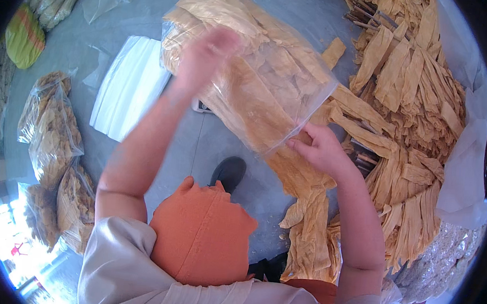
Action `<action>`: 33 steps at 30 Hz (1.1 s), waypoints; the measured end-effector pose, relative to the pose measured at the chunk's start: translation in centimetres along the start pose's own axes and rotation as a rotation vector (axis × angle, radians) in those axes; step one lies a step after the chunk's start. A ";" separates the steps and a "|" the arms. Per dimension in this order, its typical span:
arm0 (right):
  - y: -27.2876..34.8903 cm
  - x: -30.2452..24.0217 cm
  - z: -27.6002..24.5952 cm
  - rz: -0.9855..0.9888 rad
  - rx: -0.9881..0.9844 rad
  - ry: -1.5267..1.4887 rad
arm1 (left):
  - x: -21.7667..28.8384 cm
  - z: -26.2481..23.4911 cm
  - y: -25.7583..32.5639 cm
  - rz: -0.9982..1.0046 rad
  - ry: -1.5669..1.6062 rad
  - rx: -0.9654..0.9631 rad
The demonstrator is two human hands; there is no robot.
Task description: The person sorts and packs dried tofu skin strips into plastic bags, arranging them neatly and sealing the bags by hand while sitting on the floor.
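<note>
Showing orange cloth point(202, 233) over the lap at lower centre, with a dark shoe point(231, 172) just beyond. Pinching the mouth edge of a clear bag point(261, 39) between thumb and fingers of the right hand point(327, 149), right of centre. Hanging blurred over the bag's left part with the left hand point(213, 50), upper centre; cannot tell its finger spread or any contact. Stretching, as a bag, between and beyond both hands across the upper centre, packed with tan sheets point(244, 99), some trailing out below the right hand. Lying farther off: white sheeting point(130, 86) left of the bag, filled bags point(55, 132) at left, a large tan pile point(406, 95) at upper right, a yellow-green sack point(24, 38) at upper left.
</note>
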State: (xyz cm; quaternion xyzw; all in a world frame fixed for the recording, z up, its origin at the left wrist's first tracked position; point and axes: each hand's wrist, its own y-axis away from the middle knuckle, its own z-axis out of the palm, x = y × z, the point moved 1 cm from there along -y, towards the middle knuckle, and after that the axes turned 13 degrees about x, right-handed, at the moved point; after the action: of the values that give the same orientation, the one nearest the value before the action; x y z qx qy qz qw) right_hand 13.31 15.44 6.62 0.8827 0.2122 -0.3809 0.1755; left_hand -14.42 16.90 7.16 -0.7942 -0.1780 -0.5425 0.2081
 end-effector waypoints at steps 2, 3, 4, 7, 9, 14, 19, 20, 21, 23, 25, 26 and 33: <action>0.4 0.9 0.8 -0.095 0.052 -0.010 | -5.5 -2.7 -8.9 0.192 0.049 0.442; 0.6 0.8 0.8 -0.084 0.033 -0.019 | -8.8 -5.1 -13.3 0.312 -0.322 0.539; 0.6 0.9 0.9 -0.077 0.008 -0.038 | -12.2 -6.9 -17.2 0.142 -0.308 0.610; 1.0 0.7 -0.1 0.035 -0.088 -0.079 | -18.1 -8.0 -22.4 -0.212 -0.213 0.642; 1.1 1.1 -0.8 0.090 -0.124 -0.103 | -18.3 -6.0 -22.8 -0.425 -0.101 0.537; 0.9 0.2 -1.8 -0.008 -0.033 -0.195 | -18.4 -6.6 -23.1 -0.573 0.348 0.018; -2.2 -1.0 -2.0 -0.146 0.018 -0.068 | -13.1 -2.9 -18.3 -0.361 0.080 -0.010; -2.6 -1.2 -1.7 -0.122 0.048 -0.083 | -12.2 -2.7 -18.0 -0.314 -0.045 -0.013; -2.8 -1.4 -1.5 -0.104 0.073 -0.103 | -12.8 -3.5 -18.8 -0.336 -0.077 -0.042; -1.8 -1.7 -1.2 -0.012 0.122 -0.128 | -15.1 -4.4 -21.7 -0.380 -0.134 -0.109; -0.1 -1.8 -0.2 0.088 0.150 -0.185 | -15.4 -4.5 -24.6 -0.236 -0.287 0.115; 1.0 -1.6 -0.1 0.149 0.169 -0.212 | -15.5 -4.2 -25.5 -0.160 -0.358 0.221; 9.3 2.4 1.1 0.508 0.044 -0.220 | -12.5 0.1 -26.4 -0.265 0.010 -0.030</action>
State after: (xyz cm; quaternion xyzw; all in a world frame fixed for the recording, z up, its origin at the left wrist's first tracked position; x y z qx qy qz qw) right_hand 18.91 7.63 5.50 0.8646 -0.0447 -0.4225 0.2683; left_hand -32.15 38.67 -0.91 -0.7640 -0.2723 -0.5717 0.1235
